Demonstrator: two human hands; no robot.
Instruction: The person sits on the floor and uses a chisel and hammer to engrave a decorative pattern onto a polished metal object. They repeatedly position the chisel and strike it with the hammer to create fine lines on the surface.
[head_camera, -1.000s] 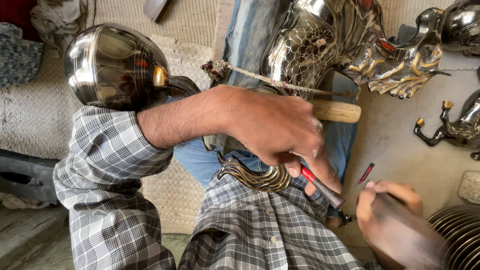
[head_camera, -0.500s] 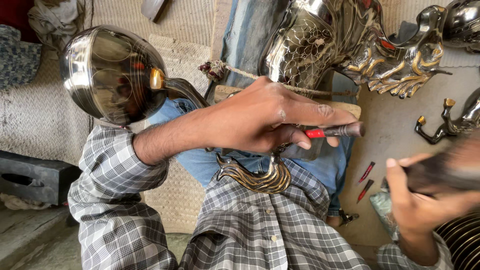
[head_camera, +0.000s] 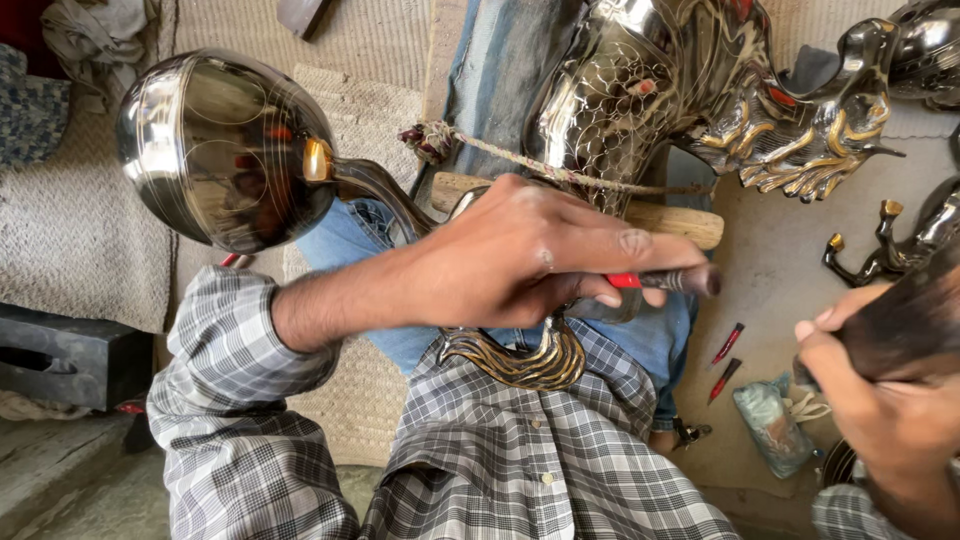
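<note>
Your left hand (head_camera: 520, 265) grips a red-handled chisel (head_camera: 665, 281) over the already engraved brass piece (head_camera: 640, 90); your right hand (head_camera: 880, 400) clasps a dark, blurred mallet (head_camera: 905, 325). Engraving seems unfinished.

Left hand (head_camera: 530, 260) gripping chisel (head_camera: 665, 281) over lap, metal bowl (head_camera: 225, 150) left, right hand (head_camera: 880, 400) lower right

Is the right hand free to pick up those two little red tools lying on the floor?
Probably not as it stands: the right hand is already gripping a dark handle. The two red tools lie uncovered on the floor just beside it, so nothing blocks the way; it would need to let go first.
</note>
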